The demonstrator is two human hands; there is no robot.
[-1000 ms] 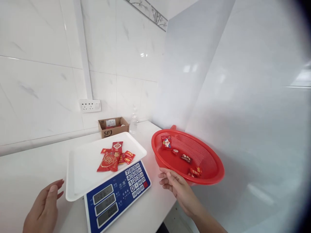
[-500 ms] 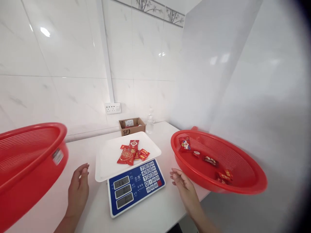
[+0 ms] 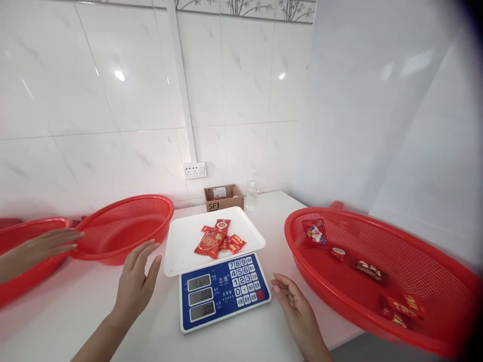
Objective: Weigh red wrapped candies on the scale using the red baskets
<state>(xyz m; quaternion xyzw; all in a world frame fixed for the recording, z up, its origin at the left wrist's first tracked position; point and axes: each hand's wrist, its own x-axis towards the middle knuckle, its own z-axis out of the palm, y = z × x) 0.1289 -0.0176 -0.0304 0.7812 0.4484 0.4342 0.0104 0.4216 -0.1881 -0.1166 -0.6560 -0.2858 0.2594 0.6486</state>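
My left hand [image 3: 136, 281] hovers just left of the scale, fingers stretched and thumb apart, holding nothing. On the scale's other side, my right hand [image 3: 294, 304] is open too, its fingers loosely bent near the keypad corner. Between them sits a digital scale [image 3: 226, 314] with a blue panel and lit-grey displays. Several red-wrapped snack packets [image 3: 211, 243] lie in a small pile on its white tray [image 3: 181, 226]. To the right, a red plastic basket [image 3: 317, 289] holds a few scattered packets, including a dark-red one [image 3: 369, 270].
Another person's hand [image 3: 49, 246] reaches in from the left over a red basket [image 3: 33, 279]. A second red basket [image 3: 166, 234] stands beside the scale tray. Behind are a cardboard box [image 3: 226, 202] and a clear bottle [image 3: 251, 195] near the tiled wall.
The view has shifted left. The large red basket at left has moved away and down, and another person's hand now shows there. My left hand's fingers have spread more; the packets stay put.
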